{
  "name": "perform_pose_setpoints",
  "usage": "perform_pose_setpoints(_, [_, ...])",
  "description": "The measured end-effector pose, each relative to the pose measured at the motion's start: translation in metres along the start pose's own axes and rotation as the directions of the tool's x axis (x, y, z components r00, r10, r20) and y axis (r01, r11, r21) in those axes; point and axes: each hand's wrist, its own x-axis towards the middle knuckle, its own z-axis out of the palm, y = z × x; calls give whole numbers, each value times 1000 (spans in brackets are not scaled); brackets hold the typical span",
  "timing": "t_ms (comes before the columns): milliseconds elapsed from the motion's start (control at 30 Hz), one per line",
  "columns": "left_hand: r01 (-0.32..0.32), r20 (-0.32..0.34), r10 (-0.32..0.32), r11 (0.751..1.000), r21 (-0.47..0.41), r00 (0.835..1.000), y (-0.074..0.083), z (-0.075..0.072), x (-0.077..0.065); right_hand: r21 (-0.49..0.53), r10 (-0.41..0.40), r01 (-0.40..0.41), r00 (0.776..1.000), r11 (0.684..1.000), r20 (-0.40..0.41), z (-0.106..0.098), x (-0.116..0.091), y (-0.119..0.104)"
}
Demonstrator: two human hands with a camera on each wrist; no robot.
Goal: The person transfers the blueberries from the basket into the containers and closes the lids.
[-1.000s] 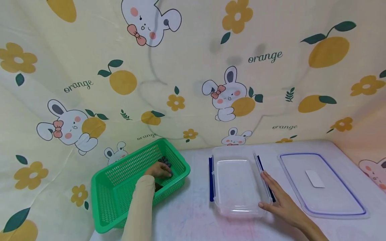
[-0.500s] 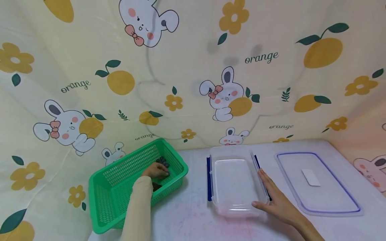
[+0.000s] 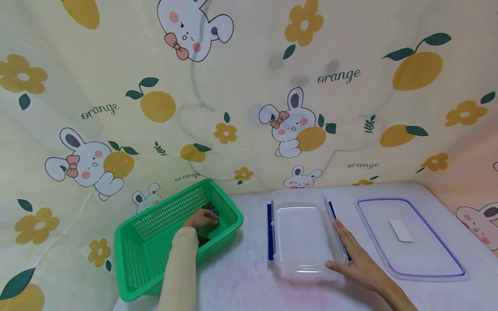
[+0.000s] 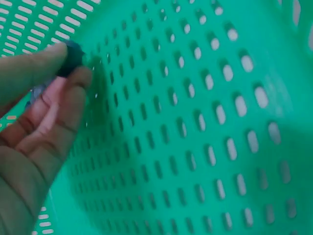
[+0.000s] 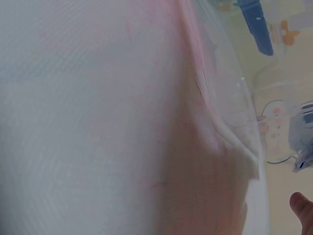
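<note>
In the left wrist view, my left hand [image 4: 41, 129] pinches a dark blue-black grape [image 4: 73, 58] between thumb and fingertips, close to the wall of a green plastic basket. In the head view this hand [image 3: 201, 218] reaches down inside the green basket [image 3: 121, 259], beside several more dark grapes [image 3: 210, 206] at its right end. My right hand [image 3: 362, 263] rests with straight, spread fingers against the right side of a transparent food container [image 3: 299, 237], thumb at its near right corner. Only the right thumb [image 5: 300, 208] shows in the right wrist view, apart from the container's clear wall.
Right of the container lies its transparent lid [image 3: 420, 255] with a blue seal, flat on the white table cloth [image 3: 249, 285]. A white label [image 3: 401, 230] sits on it. Blue side latches [image 3: 270, 233] hang off the container. A patterned curtain [image 3: 241, 86] stands behind.
The head view shifts slightly. Both hands stay almost where they were, the left in the basket and the right against the container.
</note>
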Motion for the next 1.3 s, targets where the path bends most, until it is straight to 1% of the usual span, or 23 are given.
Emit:
perform_pose_setpoints(67, [-9, -9, 9, 1000, -25, 1000, 1, -1, 0, -3, 3, -3, 1000, 1000, 2, 0, 0, 1])
perform_pose_setpoints(200, [-19, -22, 19, 1000, -23, 1000, 4, -6, 0, -3, -7, 7, 1000, 1000, 4, -1, 0, 1])
perform_pose_setpoints(300, [-46, -12, 46, 999, -20, 999, 7, -12, -2, -12, -14, 14, 1000, 1000, 7, -3, 0, 2])
perform_pose_setpoints(367, [-74, 2, 74, 996, -41, 997, 8, -18, -4, -16, -13, 13, 1000, 1000, 12, -3, 1, 3])
perform_pose_setpoints(433, [-95, 3, 95, 993, -73, 995, 11, -24, -6, -9, -11, 11, 1000, 1000, 20, -4, 2, 3])
perform_pose_setpoints(467, [-102, -8, 102, 991, -91, 995, 12, -27, -7, -6, -10, 10, 1000, 1000, 25, -5, 2, 3])
perform_pose_setpoints(533, [-141, -27, 139, 984, -110, 990, 17, -31, -10, -1, -9, 9, 999, 1000, 32, -7, 3, 3])
perform_pose_setpoints(633, [-168, -77, 159, 977, -128, 984, 25, -36, -15, -4, 4, -4, 999, 1000, 49, -8, 3, 1])
perform_pose_setpoints(700, [-184, -109, 172, 977, -111, 979, 30, -38, -17, -13, 16, -15, 998, 1000, 57, -8, 3, 0])
perform_pose_setpoints(767, [-186, -139, 170, 977, -108, 976, 35, -41, -20, -23, 29, -27, 998, 999, 59, -7, 4, -2])
perform_pose_setpoints(867, [-206, -155, 190, 974, -98, 969, 42, -44, -23, -33, 38, -37, 998, 999, 52, -5, 6, -2])
perform_pose_setpoints(1000, [-239, -164, 219, 964, -114, 962, 52, -43, -26, -3, 48, -48, 998, 999, 49, -2, 6, -1])
perform_pose_setpoints(1133, [-276, -184, 247, 949, -152, 951, 67, -37, -30, 37, 53, -55, 997, 998, 52, -2, 5, -1])
perform_pose_setpoints(1300, [-327, -170, 293, 916, -233, 941, 89, -25, -39, 82, 64, -69, 995, 994, 73, -3, 5, -2])
